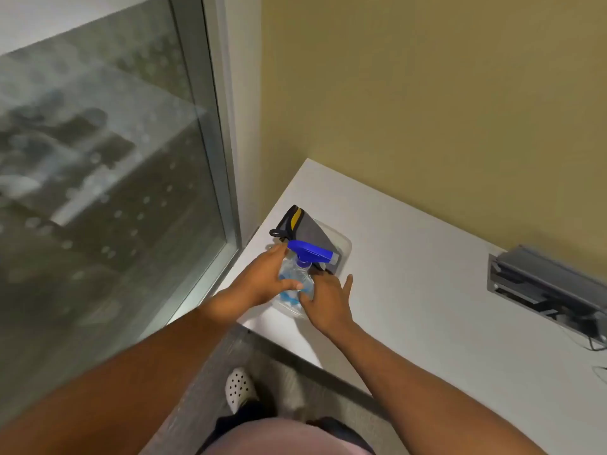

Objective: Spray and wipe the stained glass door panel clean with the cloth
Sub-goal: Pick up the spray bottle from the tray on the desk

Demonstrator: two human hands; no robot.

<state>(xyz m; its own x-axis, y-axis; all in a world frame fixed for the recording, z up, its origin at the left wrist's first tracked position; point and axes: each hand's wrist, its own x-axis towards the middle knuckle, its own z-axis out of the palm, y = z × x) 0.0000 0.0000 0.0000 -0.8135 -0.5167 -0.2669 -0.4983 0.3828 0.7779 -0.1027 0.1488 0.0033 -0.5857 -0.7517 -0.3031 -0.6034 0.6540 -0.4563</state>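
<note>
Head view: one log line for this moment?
phase: pickup | left hand: on spray bottle | right hand: at bottle | cloth: in tray | glass door panel: spotted

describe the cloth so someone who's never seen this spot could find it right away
Start at the white desk against the tan wall, and go to its corner nearest the glass door panel. A clear plastic tray sits there, and the cloth lies folded in its far end, behind the spray bottle that both hands are reaching around. It is the grey fabric with a yellow stripe and black edging, unlike the clear bottle with its blue trigger top.
</note>
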